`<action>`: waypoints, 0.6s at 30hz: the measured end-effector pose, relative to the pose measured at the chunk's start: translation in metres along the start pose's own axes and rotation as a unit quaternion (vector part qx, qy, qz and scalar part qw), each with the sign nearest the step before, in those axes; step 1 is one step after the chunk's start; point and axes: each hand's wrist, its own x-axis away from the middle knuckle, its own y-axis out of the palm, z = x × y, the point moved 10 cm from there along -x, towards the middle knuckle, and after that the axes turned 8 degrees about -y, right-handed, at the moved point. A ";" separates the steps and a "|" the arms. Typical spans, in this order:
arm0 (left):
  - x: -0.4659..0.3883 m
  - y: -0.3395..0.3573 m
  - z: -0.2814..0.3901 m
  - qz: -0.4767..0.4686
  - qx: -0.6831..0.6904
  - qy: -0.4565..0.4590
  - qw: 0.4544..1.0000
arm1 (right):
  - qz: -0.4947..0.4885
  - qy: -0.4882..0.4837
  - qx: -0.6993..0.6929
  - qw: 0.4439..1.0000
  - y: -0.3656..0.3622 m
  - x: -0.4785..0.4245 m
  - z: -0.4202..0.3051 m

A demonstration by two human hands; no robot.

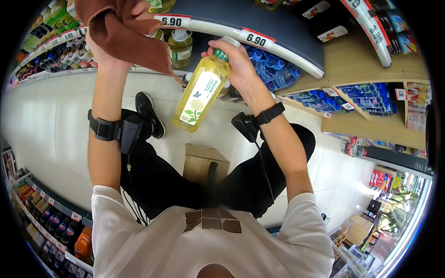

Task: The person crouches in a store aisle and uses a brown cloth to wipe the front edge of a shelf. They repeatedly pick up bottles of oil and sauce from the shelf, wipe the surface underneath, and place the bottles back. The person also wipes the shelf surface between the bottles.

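My right hand (231,57) grips the neck of a clear plastic bottle of yellow drink (201,93), which hangs tilted in front of the shelf with its labelled side showing. At the upper left, my left hand (139,10) holds a brown cloth (130,38) that hangs down in folds and covers much of the hand. The cloth and the bottle are apart. Just behind them, a large handled jug of yellow liquid (180,48) stands on a lower shelf, below the grey upper shelf (222,10) with its price-tag rail.
Blue-capped water bottles (274,66) lie right of my right hand. A wooden shelf unit (368,121) holds more bottles. A wooden stool (205,163) is between my legs. Drink shelves (52,222) stand at lower left. Straps with black devices (131,133) circle both forearms, with cables hanging.
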 end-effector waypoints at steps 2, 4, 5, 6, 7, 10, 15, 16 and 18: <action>0.003 -0.008 0.002 0.016 0.041 -0.012 0.999 | -0.031 -0.025 0.027 0.999 0.011 -0.006 -0.002; 0.000 -0.009 0.002 0.007 0.015 -0.007 1.000 | -0.055 -0.056 0.052 0.996 0.023 -0.013 -0.012; 0.000 -0.007 0.000 0.001 0.005 -0.010 1.000 | -0.062 -0.067 0.060 0.994 0.028 -0.016 -0.016; -0.001 -0.003 -0.002 -0.005 -0.005 -0.013 1.000 | -0.069 -0.078 0.067 0.992 0.034 -0.019 -0.018; -0.002 0.000 -0.003 -0.011 -0.016 -0.017 1.000 | -0.076 -0.090 0.073 0.990 0.039 -0.023 -0.018; -0.005 -0.005 -0.004 -0.016 0.004 -0.030 0.999 | -0.115 -0.118 0.089 0.982 0.055 -0.037 -0.007; 0.003 -0.014 0.009 0.015 0.012 0.003 1.000 | -0.195 -0.245 0.206 0.927 0.094 -0.059 0.029; 0.004 -0.017 0.010 0.023 0.014 -0.002 1.000 | -0.190 -0.261 0.225 0.919 0.096 -0.065 0.040; 0.005 -0.019 0.014 0.039 0.021 -0.009 0.999 | -0.193 -0.276 0.235 0.912 0.096 -0.076 0.064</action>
